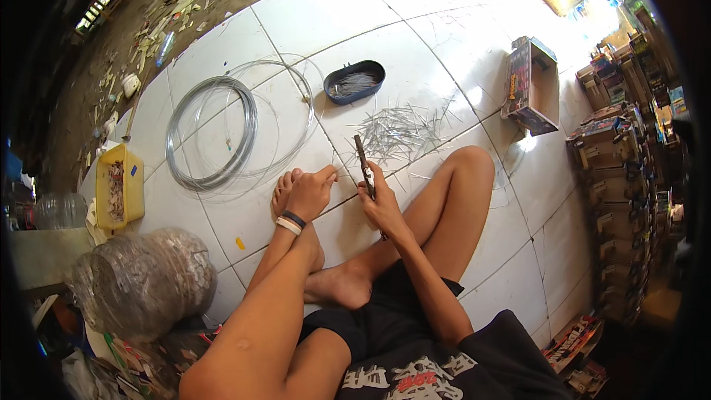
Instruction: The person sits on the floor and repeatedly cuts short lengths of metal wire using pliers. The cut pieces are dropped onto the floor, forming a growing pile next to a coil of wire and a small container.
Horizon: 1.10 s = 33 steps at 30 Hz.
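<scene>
1. Head view: The person sits on the white tile floor [415, 44] with legs crossed.
2. The right hand [383, 204] is wrapped tight around the pliers [364, 167], which point up and away.
3. The left hand [311, 191] pinches a thin wire [335, 172] with its fingertips, just beside the pliers.
4. A pile of short cut wires [396, 132] lies just past the pliers.
5. A dark oval tray [355, 81] holds more wires, farther away.
6. A big wire coil [212, 133] lies to the left.
</scene>
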Each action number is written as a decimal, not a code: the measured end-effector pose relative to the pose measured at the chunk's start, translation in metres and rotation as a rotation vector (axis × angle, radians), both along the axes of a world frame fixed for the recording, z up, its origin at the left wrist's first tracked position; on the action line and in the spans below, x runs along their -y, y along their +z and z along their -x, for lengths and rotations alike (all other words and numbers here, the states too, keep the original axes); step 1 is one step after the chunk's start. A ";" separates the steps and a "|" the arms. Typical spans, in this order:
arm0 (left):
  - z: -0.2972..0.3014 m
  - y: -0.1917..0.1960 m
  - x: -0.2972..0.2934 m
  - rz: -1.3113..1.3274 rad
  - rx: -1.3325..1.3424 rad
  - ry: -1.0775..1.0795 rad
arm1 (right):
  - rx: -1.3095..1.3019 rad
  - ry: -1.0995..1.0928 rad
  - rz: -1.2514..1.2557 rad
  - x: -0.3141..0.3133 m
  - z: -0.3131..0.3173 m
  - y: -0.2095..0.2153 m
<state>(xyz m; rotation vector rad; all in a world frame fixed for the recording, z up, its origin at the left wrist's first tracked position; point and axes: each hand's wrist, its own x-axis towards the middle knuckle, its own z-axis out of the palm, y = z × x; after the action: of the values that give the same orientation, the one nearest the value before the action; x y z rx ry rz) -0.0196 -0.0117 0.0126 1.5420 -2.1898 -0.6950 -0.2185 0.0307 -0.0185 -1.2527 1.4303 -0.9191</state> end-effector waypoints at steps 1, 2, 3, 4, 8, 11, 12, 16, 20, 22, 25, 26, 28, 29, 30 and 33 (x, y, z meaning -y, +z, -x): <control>0.001 0.002 -0.001 0.027 -0.020 0.000 | 0.038 0.005 -0.034 0.000 0.001 0.000; 0.002 0.003 -0.001 0.002 0.015 0.007 | 0.078 0.001 -0.099 0.000 0.001 0.000; 0.003 0.005 -0.002 0.001 0.038 0.010 | 0.076 0.001 -0.093 -0.001 0.001 0.000; 0.003 0.006 -0.002 0.016 0.073 0.009 | 0.077 -0.009 -0.119 -0.001 0.001 0.001; 0.002 0.007 0.000 -0.137 0.102 0.045 | -0.111 -0.002 -0.186 -0.001 -0.002 0.007; 0.003 0.008 0.000 -0.137 0.076 0.050 | -0.103 -0.050 -0.201 -0.001 -0.004 0.011; 0.003 0.009 0.000 -0.140 0.068 0.045 | -0.139 -0.050 -0.179 -0.001 -0.004 0.011; 0.005 0.013 0.002 -0.175 0.081 0.051 | -0.341 -0.132 -0.103 0.007 -0.004 0.008; 0.003 0.015 -0.002 -0.128 0.146 0.088 | -0.362 -0.342 0.084 0.021 0.006 0.003; 0.003 0.013 -0.001 -0.120 0.101 0.078 | -0.266 -0.213 0.078 0.021 0.017 0.003; 0.004 0.008 0.006 -0.225 0.003 0.061 | -0.089 -0.094 0.022 0.009 0.020 0.003; 0.006 0.007 0.007 -0.193 -0.010 0.051 | -0.043 -0.048 0.048 0.004 0.017 0.004; 0.005 0.008 0.006 -0.193 -0.055 0.053 | -0.023 0.043 0.062 -0.004 0.009 0.005; 0.004 0.009 0.003 -0.110 -0.013 0.052 | 0.016 0.092 0.039 -0.007 0.004 0.005; 0.003 0.010 0.000 -0.061 0.029 0.059 | -0.010 0.107 0.045 -0.009 -0.001 0.006; 0.001 0.008 -0.005 0.004 0.123 0.110 | -0.018 0.097 0.038 -0.010 -0.011 0.010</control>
<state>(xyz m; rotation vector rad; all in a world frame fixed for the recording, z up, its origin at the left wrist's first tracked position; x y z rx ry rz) -0.0206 -0.0068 0.0201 1.7304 -2.1709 -0.5754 -0.2071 0.0411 -0.0087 -1.3501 1.3597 -0.8750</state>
